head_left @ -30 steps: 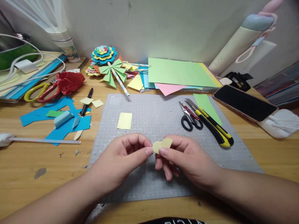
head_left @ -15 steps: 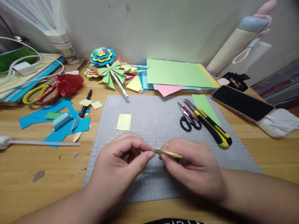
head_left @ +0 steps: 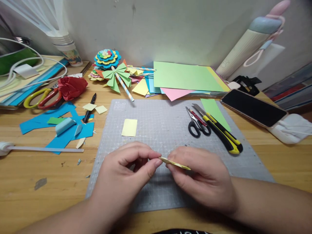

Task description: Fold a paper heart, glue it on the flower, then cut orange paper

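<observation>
Between my two hands is a small yellow piece of paper (head_left: 179, 164), seen nearly edge-on above the grey cutting mat (head_left: 146, 195). My left hand (head_left: 131, 172) pinches its left end between thumb and index finger. Closed on the middle of the same piece, my right hand (head_left: 202, 175) has its thumb below and fingers above, and the right end sticks out past them. Whether the paper is folded or layered I cannot tell. Flat on the mat beyond my left hand lies a pale yellow paper rectangle (head_left: 129, 127).
Scissors (head_left: 197, 126), a yellow-black utility knife (head_left: 221, 133) and a green paper strip (head_left: 214, 112) lie on the mat's right. Blue paper scraps (head_left: 60, 139) and a black pen (head_left: 89, 109) are at left. Paper flowers (head_left: 107, 60), coloured sheets (head_left: 185, 76) and a phone (head_left: 253, 107) stand farther back.
The yellow paper's right end has tipped slightly downward in my fingers. Both hands keep their grip and have hardly moved.
</observation>
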`<state>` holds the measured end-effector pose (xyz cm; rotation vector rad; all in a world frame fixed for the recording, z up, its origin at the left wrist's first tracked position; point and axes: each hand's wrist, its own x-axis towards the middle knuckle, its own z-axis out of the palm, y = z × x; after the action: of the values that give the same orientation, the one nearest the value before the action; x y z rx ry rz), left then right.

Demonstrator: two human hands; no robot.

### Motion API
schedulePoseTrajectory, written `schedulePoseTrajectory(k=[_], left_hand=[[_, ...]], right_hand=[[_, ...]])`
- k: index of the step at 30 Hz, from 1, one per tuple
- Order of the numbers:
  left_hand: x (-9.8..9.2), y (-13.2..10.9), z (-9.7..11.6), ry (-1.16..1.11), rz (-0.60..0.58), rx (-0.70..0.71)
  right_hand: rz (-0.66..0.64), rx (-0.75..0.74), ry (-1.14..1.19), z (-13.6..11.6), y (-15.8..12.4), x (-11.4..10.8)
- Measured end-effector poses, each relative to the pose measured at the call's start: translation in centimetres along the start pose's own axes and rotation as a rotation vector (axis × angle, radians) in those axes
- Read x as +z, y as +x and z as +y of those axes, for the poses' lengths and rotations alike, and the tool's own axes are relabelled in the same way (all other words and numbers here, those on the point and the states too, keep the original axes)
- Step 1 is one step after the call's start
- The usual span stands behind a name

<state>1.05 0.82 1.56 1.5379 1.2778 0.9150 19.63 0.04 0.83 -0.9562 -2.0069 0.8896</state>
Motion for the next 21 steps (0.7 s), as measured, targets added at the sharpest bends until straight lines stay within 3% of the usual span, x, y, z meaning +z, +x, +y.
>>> schedulePoseTrajectory(k=[7,13,17,21], left_hand=[[0.0,-0.2,0.3,-0.086,-0.063,0.031],[-0.4,-0.4,0.5,-0.059,-0.048,0.194],[-0.9,-0.8,0.9,0.032,-0.055,0.34],[-1.4,-1.5,1.5,0.077,-0.137,0.405]], right_hand=[[-0.014,-0.078,0.006,0.0,0.0,-0.3],[-0.067,-0.32,-0.239,-0.5,-0.2,-1.9],[-0.097,-0.377,-0.38,-0.9,-0.4,-2.4],[0.023,-0.467,-0.404,-0.9,-0.5,-2.1]])
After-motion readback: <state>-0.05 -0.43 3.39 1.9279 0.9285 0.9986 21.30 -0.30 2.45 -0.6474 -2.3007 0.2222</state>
